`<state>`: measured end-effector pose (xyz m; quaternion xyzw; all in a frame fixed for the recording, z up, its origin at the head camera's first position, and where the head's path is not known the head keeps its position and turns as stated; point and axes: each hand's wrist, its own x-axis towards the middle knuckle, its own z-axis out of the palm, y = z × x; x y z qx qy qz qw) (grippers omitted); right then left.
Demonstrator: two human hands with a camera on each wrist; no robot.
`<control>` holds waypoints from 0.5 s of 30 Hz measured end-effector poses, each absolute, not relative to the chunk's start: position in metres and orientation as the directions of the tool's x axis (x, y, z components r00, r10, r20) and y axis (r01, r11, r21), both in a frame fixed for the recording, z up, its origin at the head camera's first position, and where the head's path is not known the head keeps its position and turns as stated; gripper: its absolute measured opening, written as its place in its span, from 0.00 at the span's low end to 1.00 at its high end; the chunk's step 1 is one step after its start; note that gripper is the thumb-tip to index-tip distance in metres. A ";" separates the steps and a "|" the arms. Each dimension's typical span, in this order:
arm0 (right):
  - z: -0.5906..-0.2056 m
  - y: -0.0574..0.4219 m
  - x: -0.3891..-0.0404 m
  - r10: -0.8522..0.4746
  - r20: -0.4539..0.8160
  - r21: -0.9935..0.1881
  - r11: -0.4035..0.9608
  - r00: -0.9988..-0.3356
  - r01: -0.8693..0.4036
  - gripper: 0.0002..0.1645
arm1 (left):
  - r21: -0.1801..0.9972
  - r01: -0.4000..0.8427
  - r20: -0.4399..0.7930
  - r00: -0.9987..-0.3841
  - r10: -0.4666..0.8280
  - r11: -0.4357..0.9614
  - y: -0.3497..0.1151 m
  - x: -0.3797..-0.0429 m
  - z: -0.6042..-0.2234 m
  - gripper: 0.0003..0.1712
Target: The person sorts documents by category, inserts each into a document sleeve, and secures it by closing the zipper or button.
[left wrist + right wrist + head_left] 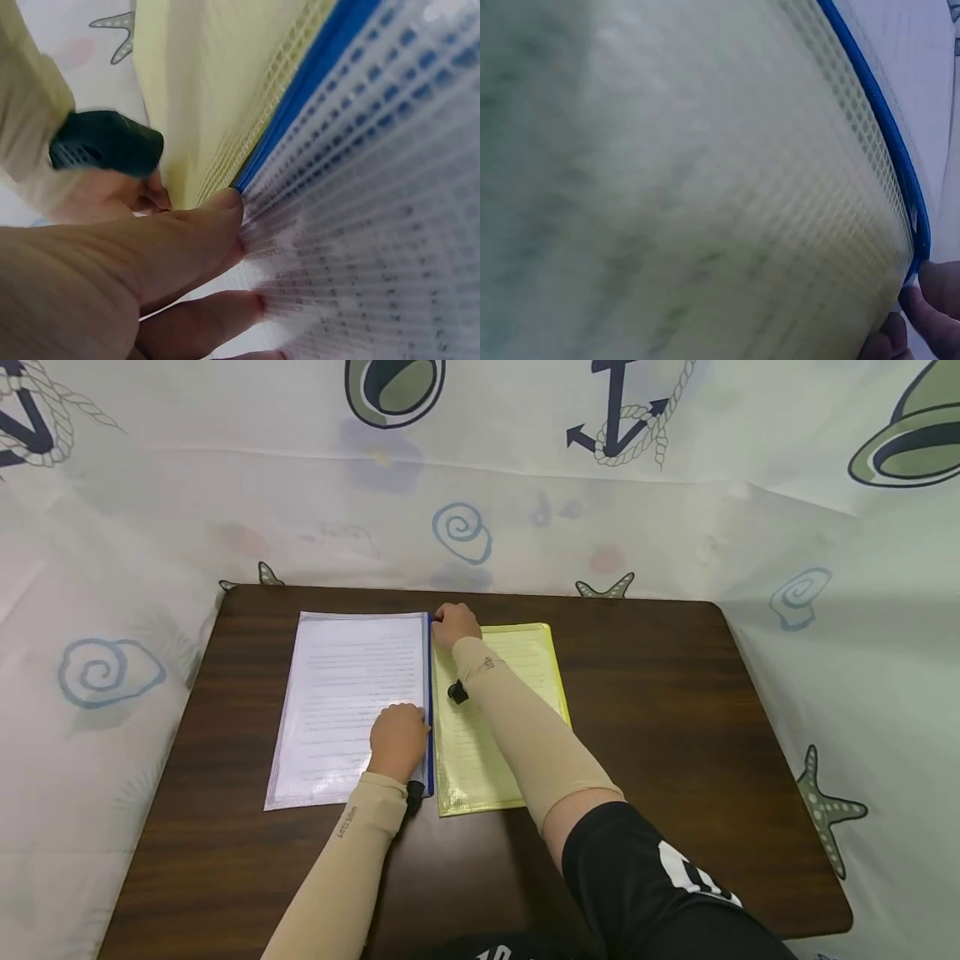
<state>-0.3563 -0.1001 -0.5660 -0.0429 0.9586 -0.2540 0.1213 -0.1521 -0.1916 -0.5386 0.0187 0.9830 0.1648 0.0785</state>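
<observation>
A clear white mesh zip pouch (352,685) with a lined written sheet inside lies on the table, its blue zipper edge (430,768) on the right. My left hand (397,743) grips that edge partway along, thumb (221,206) right at the blue strip in the left wrist view. Farther up, my right hand (455,625) pinches the far end of the blue zipper, with thumb and fingers (930,311) at the corner in the right wrist view. A yellow mesh zip pouch (472,768), also holding a lined sheet, lies alongside under my right forearm.
The dark wood table (675,735) extends to both sides of the pouches. A white curtain-like sheet (300,510) with sea prints hangs behind and around it. A dark wrist camera (457,692) on my right wrist hangs over the yellow pouch.
</observation>
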 end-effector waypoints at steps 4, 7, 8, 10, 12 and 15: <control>-0.562 -0.098 -0.356 -0.121 -0.226 -0.427 0.904 -0.967 -0.013 0.15 | 0.309 0.007 -0.191 -0.979 0.069 0.951 -0.185 -0.151 -0.540 0.11; -0.552 -0.099 -0.356 -0.123 -0.264 -0.430 0.903 -0.957 0.003 0.15 | 0.299 -0.009 -0.221 -0.973 0.060 0.954 -0.184 -0.152 -0.540 0.12; -0.550 -0.100 -0.356 -0.123 -0.276 -0.438 0.899 -0.953 0.011 0.15 | 0.296 -0.016 -0.231 -0.971 0.056 0.955 -0.184 -0.153 -0.540 0.13; -0.545 -0.104 -0.357 -0.120 -0.287 -0.472 0.881 -0.950 0.031 0.17 | 0.284 -0.021 -0.247 -0.968 0.052 0.959 -0.185 -0.155 -0.540 0.13; -0.545 -0.108 -0.359 -0.114 -0.287 -0.514 0.856 -0.951 0.052 0.18 | 0.271 -0.020 -0.253 -0.966 0.051 0.962 -0.187 -0.156 -0.540 0.14; -0.545 -0.114 -0.363 -0.106 -0.256 -0.577 0.814 -0.961 0.063 0.20 | 0.258 -0.017 -0.252 -0.967 0.050 0.966 -0.190 -0.158 -0.540 0.14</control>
